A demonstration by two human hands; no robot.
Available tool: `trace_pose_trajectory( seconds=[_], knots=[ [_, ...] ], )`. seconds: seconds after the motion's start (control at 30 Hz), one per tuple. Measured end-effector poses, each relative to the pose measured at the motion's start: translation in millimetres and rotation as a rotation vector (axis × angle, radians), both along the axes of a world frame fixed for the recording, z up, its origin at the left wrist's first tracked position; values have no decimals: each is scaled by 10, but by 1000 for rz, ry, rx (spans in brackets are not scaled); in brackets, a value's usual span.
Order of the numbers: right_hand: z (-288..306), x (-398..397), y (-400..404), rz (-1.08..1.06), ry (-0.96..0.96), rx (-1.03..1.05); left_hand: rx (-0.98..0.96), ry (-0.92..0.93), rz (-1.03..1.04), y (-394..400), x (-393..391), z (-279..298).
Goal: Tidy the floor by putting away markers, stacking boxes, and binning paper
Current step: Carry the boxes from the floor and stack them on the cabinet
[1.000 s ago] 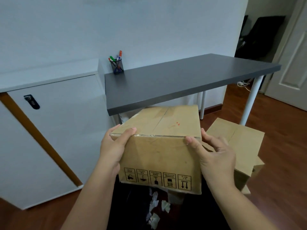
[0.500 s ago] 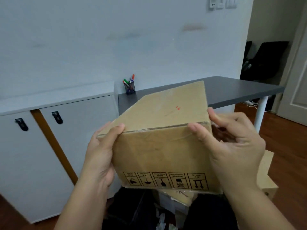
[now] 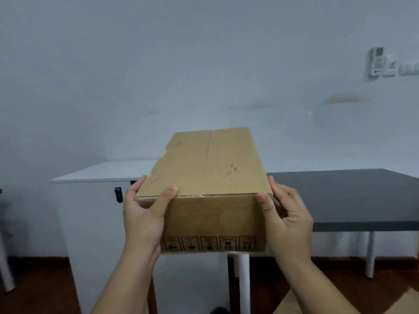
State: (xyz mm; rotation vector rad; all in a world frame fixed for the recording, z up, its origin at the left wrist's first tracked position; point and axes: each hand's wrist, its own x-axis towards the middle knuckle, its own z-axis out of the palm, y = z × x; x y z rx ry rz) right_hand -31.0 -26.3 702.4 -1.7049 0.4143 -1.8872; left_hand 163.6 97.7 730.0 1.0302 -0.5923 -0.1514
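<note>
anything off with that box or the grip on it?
Minor only. The cardboard box has small red marks on its top flap, right of the centre seam, and scuffing near the left edge. It sits level between the left hand and right hand, gripped at the near corners. No crushing or tearing visible.

Box symbols (image 3: 209, 243): too blurred to read.
Second box (image 3: 385, 303): cut off by the bottom edge.
Wall fittings (image 3: 394, 66): smeared, partly cropped at the right edge.
Cabinet (image 3: 97, 214): right part hidden behind the held box (image 3: 204, 177).
</note>
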Motion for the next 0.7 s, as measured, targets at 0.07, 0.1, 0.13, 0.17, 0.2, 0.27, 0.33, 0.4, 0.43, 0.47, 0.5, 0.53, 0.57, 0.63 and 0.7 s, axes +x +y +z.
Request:
trace_pose_trajectory(
  seconds=[0.07,0.1,0.13,0.17,0.2,0.27,0.33,0.4,0.43,0.47,0.5,0.53,0.57,0.63,0.7],
  knots=[
    [57,293,-139,77,23,34,12,-19,71,-75,284,60],
    [93,447,-206,113,34,51,22,-26,99,-122,440,89],
    [130,603,-275,142,44,62,34,-29,120,-174,589,125],
    [173,759,-348,163,55,68,45,-28,137,-232,739,161],
    [220,920,-426,179,68,73,56,-23,152,-293,886,195],
    [317,1227,-579,201,106,80,71,8,183,-412,1162,257],
    [400,1522,-706,219,171,71,81,49,210,-511,1432,296],
    [431,1788,-812,231,254,43,101,70,224,-587,1684,304],
    [433,1909,-857,237,299,27,109,75,229,-616,1803,297],
    [430,2021,-900,241,343,14,117,77,238,-637,1914,288],
    [425,2130,-938,242,383,6,125,76,251,-652,2014,278],
    [420,2232,-973,243,418,0,135,69,267,-661,2099,269],
    [414,2333,-1000,251,448,-2,144,57,287,-661,2179,263],
    [404,2537,-1027,281,489,10,159,7,328,-636,2330,262],
    [407,2740,-1030,323,503,50,186,-75,333,-583,2489,268]
  ],
)
